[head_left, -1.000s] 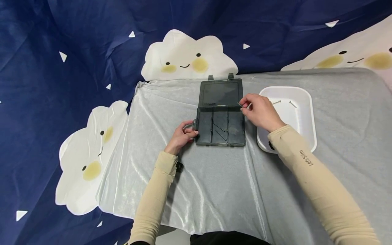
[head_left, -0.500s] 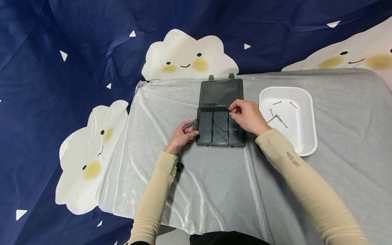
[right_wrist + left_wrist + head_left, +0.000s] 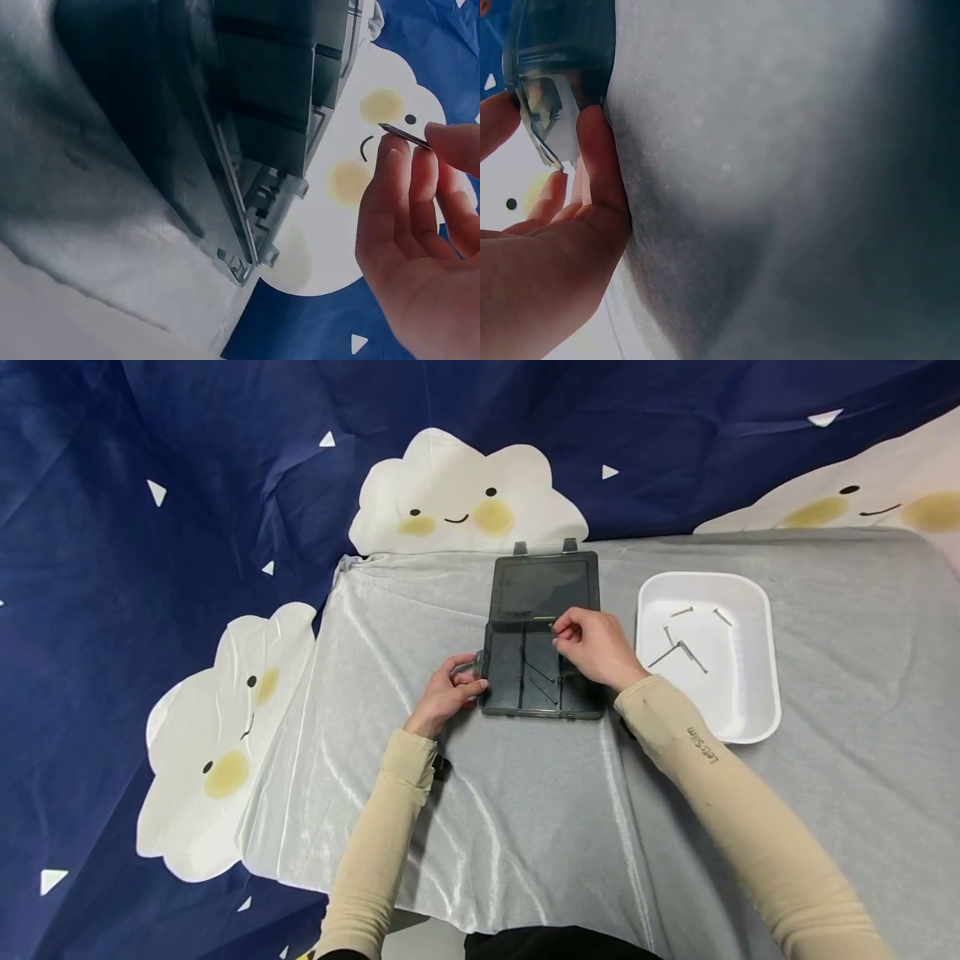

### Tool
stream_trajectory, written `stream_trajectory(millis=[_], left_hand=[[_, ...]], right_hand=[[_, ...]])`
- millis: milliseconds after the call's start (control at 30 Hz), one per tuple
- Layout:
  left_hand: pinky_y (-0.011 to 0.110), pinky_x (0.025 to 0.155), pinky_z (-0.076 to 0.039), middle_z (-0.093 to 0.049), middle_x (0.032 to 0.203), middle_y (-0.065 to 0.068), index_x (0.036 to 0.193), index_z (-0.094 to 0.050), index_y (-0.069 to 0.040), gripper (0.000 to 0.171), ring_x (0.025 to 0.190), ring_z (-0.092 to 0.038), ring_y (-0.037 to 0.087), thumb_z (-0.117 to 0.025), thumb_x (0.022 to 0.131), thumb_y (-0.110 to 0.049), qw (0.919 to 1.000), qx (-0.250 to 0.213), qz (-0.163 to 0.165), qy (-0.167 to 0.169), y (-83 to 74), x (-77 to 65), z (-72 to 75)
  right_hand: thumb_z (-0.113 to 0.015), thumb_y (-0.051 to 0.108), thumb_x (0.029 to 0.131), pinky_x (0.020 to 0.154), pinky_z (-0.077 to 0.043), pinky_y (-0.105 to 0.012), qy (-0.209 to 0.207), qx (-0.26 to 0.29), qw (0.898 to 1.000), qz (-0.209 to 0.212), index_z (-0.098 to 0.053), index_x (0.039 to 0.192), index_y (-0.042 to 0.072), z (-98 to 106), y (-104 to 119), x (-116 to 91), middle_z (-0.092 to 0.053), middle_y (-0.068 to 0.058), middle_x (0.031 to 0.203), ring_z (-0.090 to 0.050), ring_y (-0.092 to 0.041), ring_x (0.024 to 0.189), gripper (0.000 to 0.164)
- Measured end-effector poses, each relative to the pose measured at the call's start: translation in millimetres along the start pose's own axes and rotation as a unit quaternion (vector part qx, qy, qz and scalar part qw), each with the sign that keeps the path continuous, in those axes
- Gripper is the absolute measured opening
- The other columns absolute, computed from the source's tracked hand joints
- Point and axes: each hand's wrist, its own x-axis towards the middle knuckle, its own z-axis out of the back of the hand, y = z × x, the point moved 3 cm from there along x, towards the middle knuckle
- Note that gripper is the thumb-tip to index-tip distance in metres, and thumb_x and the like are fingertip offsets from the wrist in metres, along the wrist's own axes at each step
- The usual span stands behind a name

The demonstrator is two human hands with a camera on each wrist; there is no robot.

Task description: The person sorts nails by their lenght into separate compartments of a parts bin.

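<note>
A dark translucent plastic box (image 3: 502,670) lies with its lid (image 3: 543,585) folded back. Two nails (image 3: 543,691) rest in its middle compartment. My left hand (image 3: 444,695) grips the box's left side, thumb near the front corner; the left wrist view has thumb and fingers around the box end (image 3: 562,45). Over the far end of the middle and right compartments, my right hand (image 3: 596,645) pinches another nail (image 3: 405,136) between thumb and fingertips, its point sticking out. That hand covers part of the right compartment.
To the right of the box stands a white tray (image 3: 765,693) with several nails (image 3: 693,657) in it. Grey cloth (image 3: 540,827) covers the table. Behind hangs a blue curtain (image 3: 645,410) with cloud prints.
My right hand has moved left with the nail, from beside the white tray to over the box, uncovering more nails in the tray. The left hand stays on the box.
</note>
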Motion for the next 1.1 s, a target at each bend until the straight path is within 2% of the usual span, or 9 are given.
stream_trajectory(millis=[533,733,1100], left_hand=[[0.026,0.066,-0.052,-0.062,0.082,-0.004,0.139,-0.047,-0.013,0.059,0.072,-0.06,0.009,-0.071,0.086,-0.006,0.9999,-0.011,0.0,0.002,-2.2,-1.5,-0.2],[0.025,0.064,-0.051,-0.062,0.081,-0.005,0.139,-0.047,-0.014,0.059,0.071,-0.06,0.008,-0.071,0.086,-0.007,1.0,-0.008,-0.002,0.0,2.2,2.2,0.4],[0.024,0.064,-0.052,-0.063,0.082,-0.005,0.138,-0.048,-0.016,0.058,0.071,-0.06,0.008,-0.071,0.086,-0.007,1.0,-0.005,-0.002,-0.003,2.1,1.1,0.5]], right_hand=[[-0.065,0.013,0.087,0.077,-0.047,-0.031,0.002,0.022,0.999,-0.03,-0.068,0.098,0.003,-12.8,-10.4,3.6,-0.07,-0.012,0.092,-0.063,-0.021,0.082,0.015],[-0.065,0.011,0.087,0.075,-0.047,-0.027,0.001,0.018,1.0,-0.022,-0.069,0.097,0.003,-18.5,-14.0,5.7,-0.07,-0.011,0.09,-0.063,-0.02,0.08,0.014],[-0.063,0.008,0.089,0.077,-0.048,-0.034,0.021,-0.001,1.0,-0.012,-0.07,0.1,0.001,-26.9,-19.6,8.4,-0.07,-0.012,0.09,-0.064,-0.023,0.081,0.015]])
